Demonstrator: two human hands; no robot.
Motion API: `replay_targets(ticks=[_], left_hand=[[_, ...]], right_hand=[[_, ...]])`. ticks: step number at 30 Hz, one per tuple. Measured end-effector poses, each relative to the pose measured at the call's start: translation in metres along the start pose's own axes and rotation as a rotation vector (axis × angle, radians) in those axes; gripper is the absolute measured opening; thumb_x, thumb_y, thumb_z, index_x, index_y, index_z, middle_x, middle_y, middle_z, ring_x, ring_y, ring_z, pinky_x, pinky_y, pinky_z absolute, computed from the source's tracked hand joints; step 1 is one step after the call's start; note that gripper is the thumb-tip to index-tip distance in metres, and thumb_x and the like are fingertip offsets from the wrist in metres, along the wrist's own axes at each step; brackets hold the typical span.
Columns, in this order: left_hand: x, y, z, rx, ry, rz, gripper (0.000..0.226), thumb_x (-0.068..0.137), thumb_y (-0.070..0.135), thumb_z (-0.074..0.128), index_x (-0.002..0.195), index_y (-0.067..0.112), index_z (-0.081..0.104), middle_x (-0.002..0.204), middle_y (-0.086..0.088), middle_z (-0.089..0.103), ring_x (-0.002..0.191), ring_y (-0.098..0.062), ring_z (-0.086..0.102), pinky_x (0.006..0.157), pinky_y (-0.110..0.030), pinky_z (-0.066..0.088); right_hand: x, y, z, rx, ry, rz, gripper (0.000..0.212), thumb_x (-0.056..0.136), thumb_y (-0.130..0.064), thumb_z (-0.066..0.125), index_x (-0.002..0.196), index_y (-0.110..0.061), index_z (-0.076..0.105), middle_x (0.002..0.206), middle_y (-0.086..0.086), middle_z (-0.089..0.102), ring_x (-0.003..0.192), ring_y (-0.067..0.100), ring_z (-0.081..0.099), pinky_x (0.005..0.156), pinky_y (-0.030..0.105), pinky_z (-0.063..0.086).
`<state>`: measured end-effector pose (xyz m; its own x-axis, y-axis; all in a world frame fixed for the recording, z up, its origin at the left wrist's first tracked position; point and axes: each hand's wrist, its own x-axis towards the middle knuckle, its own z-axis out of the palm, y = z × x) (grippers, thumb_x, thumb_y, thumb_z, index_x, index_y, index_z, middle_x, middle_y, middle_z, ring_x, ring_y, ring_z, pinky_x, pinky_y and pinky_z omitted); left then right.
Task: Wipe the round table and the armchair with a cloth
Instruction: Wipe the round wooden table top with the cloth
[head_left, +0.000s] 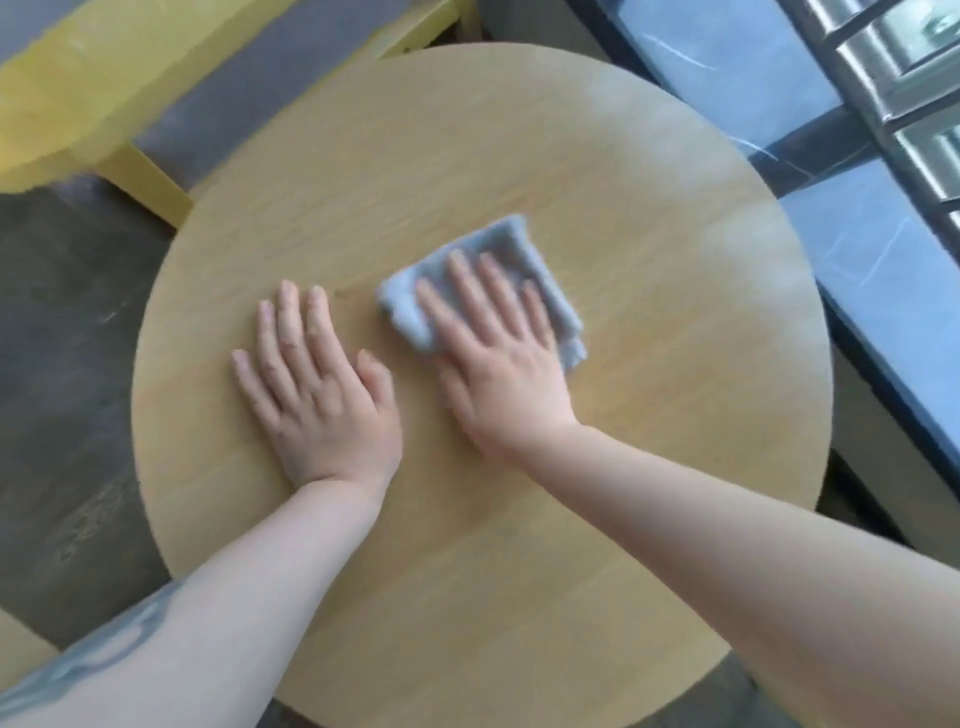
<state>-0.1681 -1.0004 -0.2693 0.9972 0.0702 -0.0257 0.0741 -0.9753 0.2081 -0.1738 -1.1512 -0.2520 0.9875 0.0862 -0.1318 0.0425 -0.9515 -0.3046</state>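
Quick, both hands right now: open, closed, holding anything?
Left hand: open, flat on the round table, holding nothing.
Right hand: open, fingers straight, pressing the grey cloth onto the table.

Left hand (322, 395) lay flat, fingers straight and spread. Right hand (493, 353) likewise flat, palm down; forearms extended.
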Motion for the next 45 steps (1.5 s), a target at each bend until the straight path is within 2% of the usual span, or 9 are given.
replay_targets(ticks=[2,7,11,14,17,22,28,39,45], left_hand=[[-0.001,0.001,0.000,0.022,0.004,0.004,0.059,0.094,0.030,0.033,0.150,0.009,0.031,0.158,-0.012,0.028,0.147,-0.030,0.021,0.118,-0.053,0.012],[0.026,0.027,-0.002,-0.082,-0.039,-0.004,0.056,0.091,0.031,0.040,0.145,0.016,0.037,0.152,-0.017,0.031,0.144,-0.036,0.021,0.117,-0.055,0.006],[0.051,0.054,0.007,-0.035,0.043,0.038,0.059,0.090,0.031,0.030,0.148,0.024,0.036,0.156,-0.005,0.031,0.146,-0.027,0.024,0.118,-0.053,0.010],[0.051,0.056,0.011,-0.028,0.076,0.007,0.055,0.092,0.027,0.036,0.147,0.022,0.039,0.156,-0.005,0.034,0.145,-0.027,0.028,0.118,-0.053,0.016],[0.051,0.057,0.012,0.002,0.096,0.016,0.053,0.094,0.025,0.038,0.146,0.022,0.040,0.154,-0.006,0.036,0.143,-0.028,0.030,0.117,-0.055,0.017],[0.051,0.057,0.011,0.000,0.091,0.020,0.053,0.094,0.025,0.037,0.147,0.021,0.040,0.154,-0.007,0.036,0.143,-0.030,0.030,0.117,-0.057,0.016],[0.050,0.057,0.015,0.029,0.136,0.050,0.047,0.092,0.021,0.043,0.137,0.013,0.051,0.147,-0.015,0.045,0.140,-0.034,0.035,0.114,-0.061,0.021],[0.049,0.058,0.012,0.008,0.089,0.042,0.054,0.095,0.024,0.034,0.148,0.017,0.038,0.155,-0.010,0.034,0.144,-0.032,0.027,0.117,-0.059,0.014],[0.049,0.055,0.018,0.025,0.154,0.059,0.044,0.092,0.021,0.043,0.133,0.010,0.053,0.150,-0.014,0.042,0.141,-0.034,0.034,0.114,-0.061,0.021]], right_hand=[[0.006,0.026,-0.011,-0.103,-0.124,-0.524,0.053,0.097,-0.036,0.040,0.149,-0.026,0.032,0.157,-0.001,0.026,0.146,0.018,0.020,0.120,0.041,0.014],[0.012,0.078,-0.024,0.066,0.251,0.734,0.056,0.096,-0.039,0.031,0.151,-0.033,0.024,0.161,-0.003,0.015,0.148,0.017,0.008,0.119,0.046,0.007],[0.012,0.045,-0.012,0.000,-0.002,-0.236,0.052,0.096,-0.036,0.045,0.147,-0.026,0.038,0.156,-0.002,0.029,0.146,0.018,0.021,0.119,0.041,0.014],[0.090,0.072,-0.033,-0.050,-0.051,-0.411,0.050,0.100,-0.039,0.039,0.149,-0.029,0.032,0.157,-0.005,0.027,0.146,0.017,0.020,0.118,0.039,0.010],[0.142,0.087,-0.045,-0.100,-0.011,-0.226,0.051,0.101,-0.038,0.031,0.151,-0.033,0.024,0.159,-0.007,0.019,0.148,0.016,0.011,0.119,0.039,0.004],[0.123,0.092,-0.043,-0.016,0.187,0.583,0.054,0.101,-0.034,0.028,0.153,-0.034,0.013,0.162,-0.003,0.004,0.149,0.017,-0.003,0.120,0.043,-0.003],[0.137,0.050,-0.030,0.016,-0.045,-0.412,0.049,0.099,-0.037,0.041,0.147,-0.036,0.032,0.158,-0.008,0.024,0.147,0.016,0.015,0.118,0.036,0.002],[0.093,0.170,-0.092,0.212,0.609,0.872,0.051,0.092,-0.008,0.036,0.141,-0.015,0.046,0.148,0.006,0.042,0.139,0.021,0.033,0.117,0.038,0.019],[0.163,0.126,0.099,-0.278,0.034,0.054,0.086,0.081,-0.047,0.048,0.149,-0.047,-0.003,0.162,-0.009,-0.005,0.149,0.024,-0.005,0.115,0.059,-0.001]])
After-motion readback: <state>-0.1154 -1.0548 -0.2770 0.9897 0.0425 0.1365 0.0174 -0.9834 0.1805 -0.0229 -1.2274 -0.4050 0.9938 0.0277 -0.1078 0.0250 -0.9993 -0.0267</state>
